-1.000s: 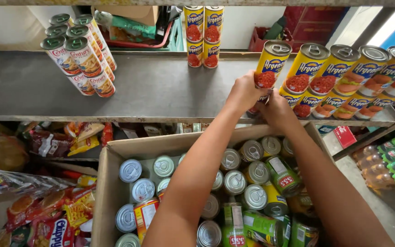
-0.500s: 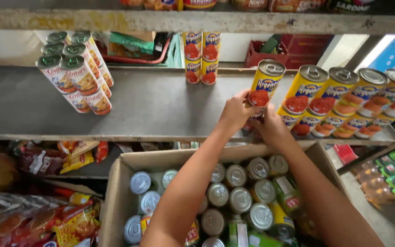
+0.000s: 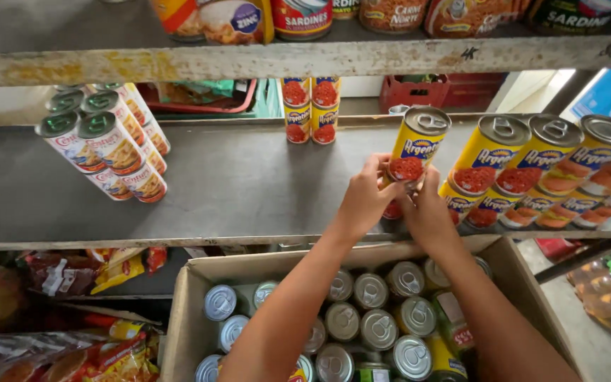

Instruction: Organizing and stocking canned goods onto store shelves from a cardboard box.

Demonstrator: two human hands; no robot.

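Head view: left hand [image 3: 363, 201] and right hand [image 3: 427, 212], fingers clamped on a yellow can [image 3: 413, 150], now hold it upright over the grey shelf's [image 3: 235, 184] front edge, closer to the canned-meat row [image 3: 546, 170] than before. Cardboard box [image 3: 192, 297] of cans below.

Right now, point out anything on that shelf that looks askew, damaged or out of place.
Nothing is spilled or dented. Both hands, left hand and right hand, grip a yellow can at the left end of the stacked yellow row. The shelf's front edge above is rusty and chipped. The cans in the cardboard box stand upright.
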